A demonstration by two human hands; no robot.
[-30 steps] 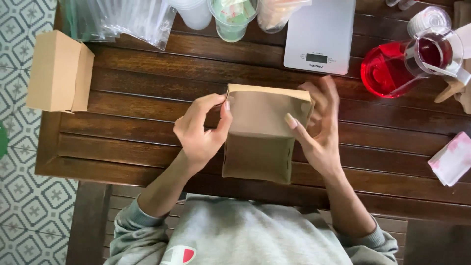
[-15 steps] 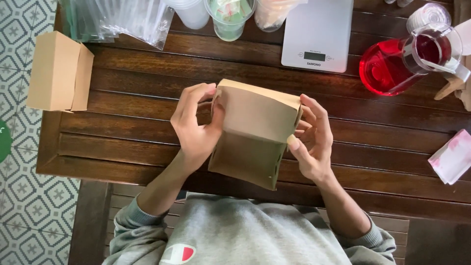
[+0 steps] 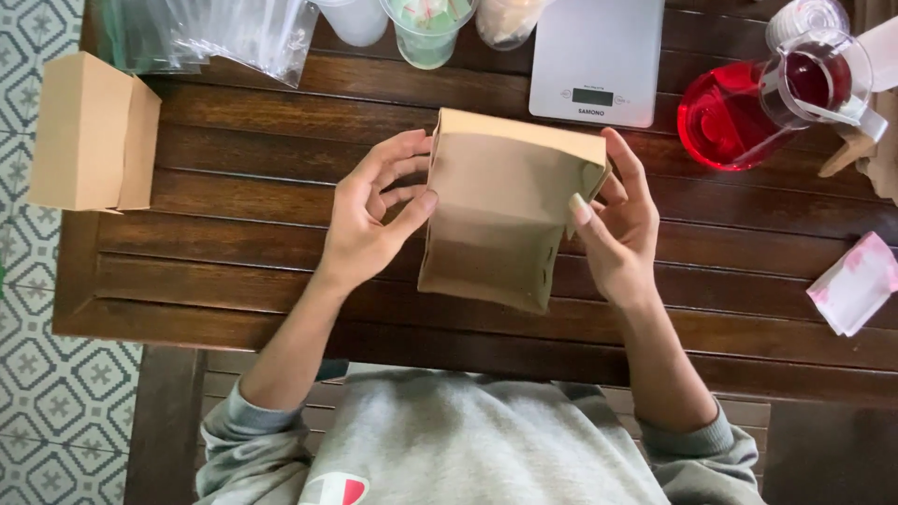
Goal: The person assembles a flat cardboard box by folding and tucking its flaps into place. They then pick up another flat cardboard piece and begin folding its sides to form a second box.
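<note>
Held item: a brown cardboard box (image 3: 500,220), partly folded, open side toward you, raised just above the middle of the dark slatted wooden table (image 3: 234,271). Your left hand (image 3: 369,220) clasps its left wall, thumb pressed on the front edge, fingers curled behind. Your right hand (image 3: 617,224) clasps the right wall, thumb on the near corner flap, fingers along the outside. Both hands are closed on the box.

Surroundings, none touching the box:
- Far side, just beyond the box: a white kitchen scale (image 3: 597,61).
- Far right: a glass jug of red liquid (image 3: 748,112) with a clear lidded container (image 3: 804,19) beside it.
- Right edge, nearer you: a pink-and-white packet (image 3: 856,285), well apart from your right hand.
- Far left: a pile of clear plastic bags (image 3: 210,33); next to them three plastic cups (image 3: 426,28), partly cut off by the frame.
- Left edge: a second brown box (image 3: 89,136), folded up, overhanging the table corner.

Nothing lies between the hands and the table directly below them. Your grey sleeves (image 3: 697,444) show at the near edge.
</note>
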